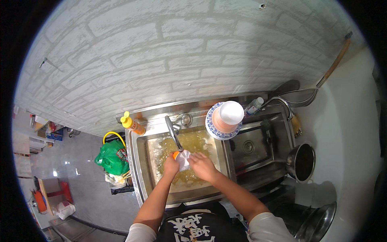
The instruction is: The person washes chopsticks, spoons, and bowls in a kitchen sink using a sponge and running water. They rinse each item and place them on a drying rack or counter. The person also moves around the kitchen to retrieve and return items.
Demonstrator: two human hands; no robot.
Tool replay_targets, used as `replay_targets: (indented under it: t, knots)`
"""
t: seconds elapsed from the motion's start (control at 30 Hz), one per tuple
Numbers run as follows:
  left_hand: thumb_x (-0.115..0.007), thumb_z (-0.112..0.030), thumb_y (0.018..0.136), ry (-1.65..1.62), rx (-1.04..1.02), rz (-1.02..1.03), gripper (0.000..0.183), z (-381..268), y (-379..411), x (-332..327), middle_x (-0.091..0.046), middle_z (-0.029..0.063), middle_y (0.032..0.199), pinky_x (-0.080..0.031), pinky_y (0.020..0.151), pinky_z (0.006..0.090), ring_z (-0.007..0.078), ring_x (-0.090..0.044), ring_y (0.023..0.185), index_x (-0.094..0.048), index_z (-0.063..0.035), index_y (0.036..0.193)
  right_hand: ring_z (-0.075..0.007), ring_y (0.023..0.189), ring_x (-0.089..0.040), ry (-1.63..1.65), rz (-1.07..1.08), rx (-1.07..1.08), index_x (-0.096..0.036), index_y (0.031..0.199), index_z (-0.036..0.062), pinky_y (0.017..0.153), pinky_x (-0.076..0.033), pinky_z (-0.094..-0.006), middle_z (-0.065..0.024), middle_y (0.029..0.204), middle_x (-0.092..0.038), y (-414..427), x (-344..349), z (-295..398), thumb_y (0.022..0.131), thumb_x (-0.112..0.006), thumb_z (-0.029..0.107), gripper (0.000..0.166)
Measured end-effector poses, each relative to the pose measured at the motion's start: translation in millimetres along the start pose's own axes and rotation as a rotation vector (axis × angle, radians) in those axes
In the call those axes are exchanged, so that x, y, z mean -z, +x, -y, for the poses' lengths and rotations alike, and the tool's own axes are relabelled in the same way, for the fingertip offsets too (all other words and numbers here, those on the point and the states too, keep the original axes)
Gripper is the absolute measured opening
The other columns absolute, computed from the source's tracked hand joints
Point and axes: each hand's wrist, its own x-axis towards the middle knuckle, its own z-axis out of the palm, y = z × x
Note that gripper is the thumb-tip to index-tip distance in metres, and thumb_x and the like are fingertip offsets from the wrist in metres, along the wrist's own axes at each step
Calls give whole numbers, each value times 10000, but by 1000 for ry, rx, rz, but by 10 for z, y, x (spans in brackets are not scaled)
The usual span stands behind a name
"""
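Observation:
My left hand (171, 165) grips the rim of a small bowl (183, 159), white inside with orange at its edge, under the spout of a metal faucet (174, 133). At the bowl's right side is my right hand (202, 165), its fingers at the rim; whether it grips or only touches cannot be told. Both hands are over the left basin of a stainless steel sink (140, 169), which holds cloudy yellowish water with foam. Behind the right hand, a stack of pink bowls (225, 118), white inside, stands on blue-and-white patterned plates (211, 133) between the basins.
A yellow squeeze bottle (133, 124) stands at the back left corner. The right basin (257, 157) has a drain; a steel pot (300, 163) is beside it. A second faucet (281, 101) and a bottle (254, 106) are behind. A green plastic bag (113, 157) sits left of the sink.

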Motion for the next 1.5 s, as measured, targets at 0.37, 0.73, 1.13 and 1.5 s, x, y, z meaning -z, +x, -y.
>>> replay_targets:
  t: [0.37,0.73,1.13,1.5]
  knots:
    - [-531,34,836,452,-333,-388,352,23,-377,548,-579,179,1132,-540,791,457,377,-597,1017,-539,-45,1179,-450,918,-651,31,-456,-945,-588,1140,44,794,-524,-534,-232,970,-678,342,1533,-1476,874,-620,260,343]
    - [-583,32,816,171,-122,-505,344,499,-693,774,-617,213,1041,-502,798,495,427,-594,978,-530,-48,1147,-444,861,-671,-142,-354,-893,-653,1042,40,781,-534,-536,-262,887,-692,399,1621,-1406,913,-539,205,238]
    - [-630,-172,918,-1097,557,-333,340,1660,-1574,1454,-673,98,1032,-571,597,367,207,-671,805,-568,-43,1227,-492,833,-636,10,-652,-744,-525,1142,20,711,-479,-545,-320,891,-656,112,1764,-840,988,-444,225,269]
    - [-720,-95,845,-1035,760,-352,413,2859,-2538,1068,-673,98,1023,-596,571,331,228,-694,789,-559,-47,1222,-218,674,-675,813,-202,-889,-523,1078,-34,404,-543,-305,-140,859,-617,-343,-261,-433,948,-491,84,178]
